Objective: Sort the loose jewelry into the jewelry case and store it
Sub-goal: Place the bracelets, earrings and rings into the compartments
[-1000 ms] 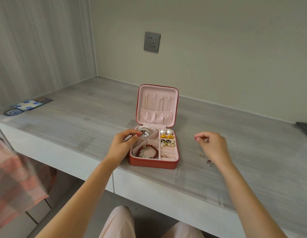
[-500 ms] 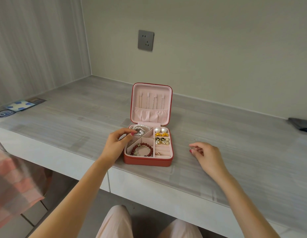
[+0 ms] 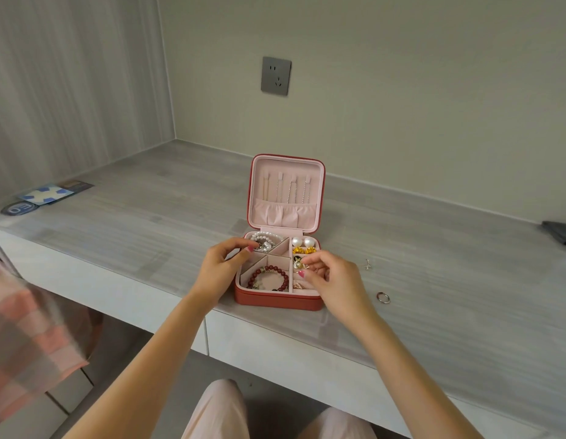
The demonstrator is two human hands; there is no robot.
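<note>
Hidden, cropped and unclear parts

The right hand (image 3: 334, 282) covers the near right slots of the jewelry case (image 3: 277, 301), and whatever its fingertips pinch is too small to identify. A dark object (image 3: 561, 232) and a pink checked cloth (image 3: 25, 331) are cut off by the frame edges, the cloth blurred.

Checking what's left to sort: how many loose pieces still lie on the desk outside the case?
2: a small cross charm and a ring, both right of the case. More may hide behind the right hand.
</note>
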